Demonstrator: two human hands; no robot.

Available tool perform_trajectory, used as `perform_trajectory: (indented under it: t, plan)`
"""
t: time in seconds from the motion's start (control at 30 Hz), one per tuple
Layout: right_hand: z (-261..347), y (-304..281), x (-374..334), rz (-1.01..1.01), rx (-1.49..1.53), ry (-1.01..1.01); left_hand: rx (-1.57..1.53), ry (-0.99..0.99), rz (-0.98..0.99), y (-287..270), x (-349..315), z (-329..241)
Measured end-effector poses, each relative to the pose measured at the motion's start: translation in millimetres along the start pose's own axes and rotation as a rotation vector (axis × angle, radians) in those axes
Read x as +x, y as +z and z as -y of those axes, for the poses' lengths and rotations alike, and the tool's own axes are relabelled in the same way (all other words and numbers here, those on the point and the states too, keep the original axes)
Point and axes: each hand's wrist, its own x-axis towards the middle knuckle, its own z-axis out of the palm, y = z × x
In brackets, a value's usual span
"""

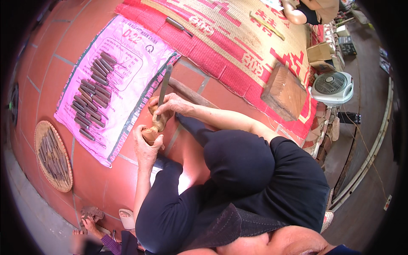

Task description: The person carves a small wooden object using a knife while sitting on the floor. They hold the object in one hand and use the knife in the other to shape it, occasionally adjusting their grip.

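My left hand [146, 149] is closed around one end of a carved piece of light brown wood [159, 122]. The wood has rounded, figure-like shapes, but I cannot make out what it depicts. Closed on a long, narrow, flat-bladed tool [164, 87], my right hand [173, 104] rests by the far end of the carving. The tool looks like a file or chisel; its dark, rounded end points up and away, and its lower end is partly hidden by my fingers. Both hands are in front of my bent knees, above the red tiles.
Several dark-handled carving tools [91, 91] lie on a pink printed sack [72, 114]. A round woven tray [39, 166] holds more. Ahead is a red-and-tan mat [231, 70] with a wooden block [284, 91]; a white fan [333, 87] stands right. Other people sit at upper right and lower left.
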Motion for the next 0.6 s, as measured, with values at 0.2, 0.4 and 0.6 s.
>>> perform_trajectory:
  t: [0.2, 0.4, 0.6]
  plan:
    - [13.6, -7.7, 2.0, -0.087, 0.274, 0.151, 0.104, 0.092, -0.025, -4.5, -0.9, -0.2]
    - [2.6, 6.2, -4.8, -0.050, 0.213, 0.089, -0.032, 0.013, -0.045, -5.4, -6.8, 8.3]
    - [11.7, 11.8, -11.7, -0.031, 0.237, 0.093, -0.071, -0.028, -0.031, -4.0, -5.6, 12.7]
